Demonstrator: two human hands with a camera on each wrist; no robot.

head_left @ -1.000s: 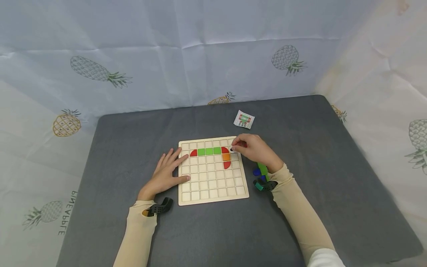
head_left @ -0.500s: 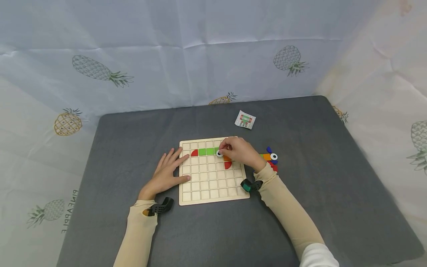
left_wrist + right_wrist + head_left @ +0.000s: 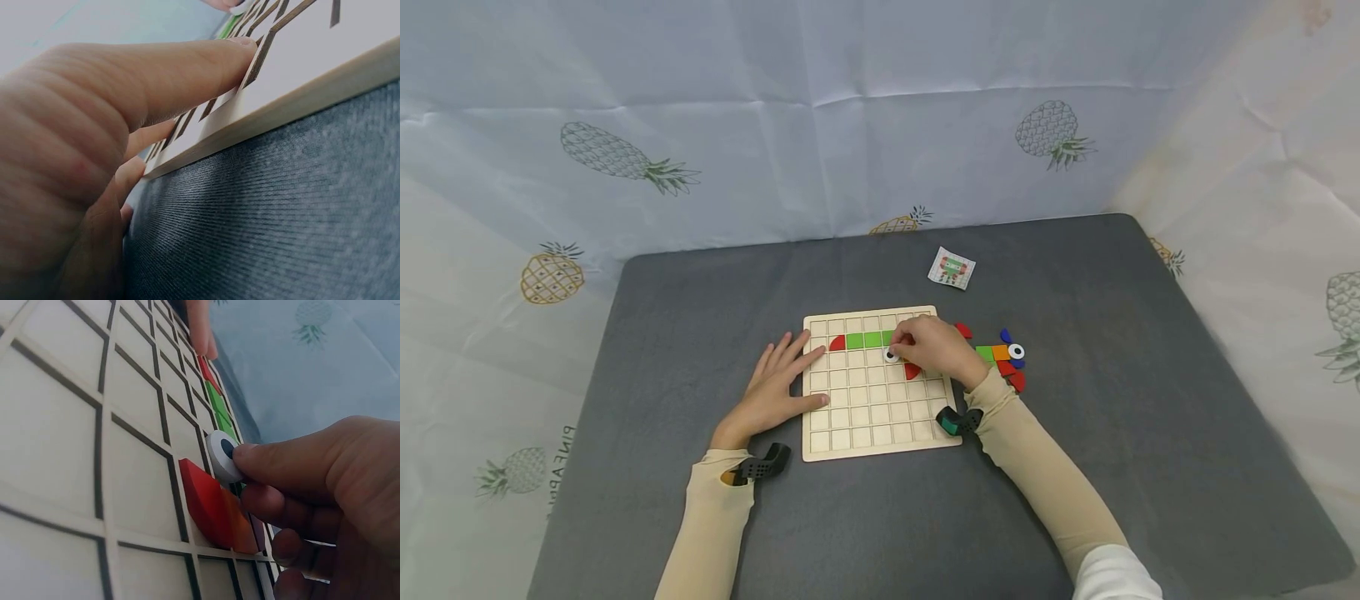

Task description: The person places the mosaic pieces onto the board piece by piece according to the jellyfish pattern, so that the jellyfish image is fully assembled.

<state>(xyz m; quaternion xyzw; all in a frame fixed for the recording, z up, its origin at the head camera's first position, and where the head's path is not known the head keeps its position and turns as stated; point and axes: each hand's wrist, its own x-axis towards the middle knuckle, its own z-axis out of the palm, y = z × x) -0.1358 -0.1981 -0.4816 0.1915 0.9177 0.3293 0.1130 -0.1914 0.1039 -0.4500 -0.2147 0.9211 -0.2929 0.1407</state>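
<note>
- Left of centre in the frame, our left hand [image 3: 771, 392] lies with fingers wide across the left edge of the board [image 3: 860, 398].
- At centre, we see the round eye disc [image 3: 891, 356], bare cells leftward and below, a red piece [image 3: 912, 372] just lower right.
- Beside it, our right hand [image 3: 931, 345], the nearer one, pinches the disc, its fingers pointing left.
- Further right, loose pieces [image 3: 1000, 352] lie past the board's edge.
</note>
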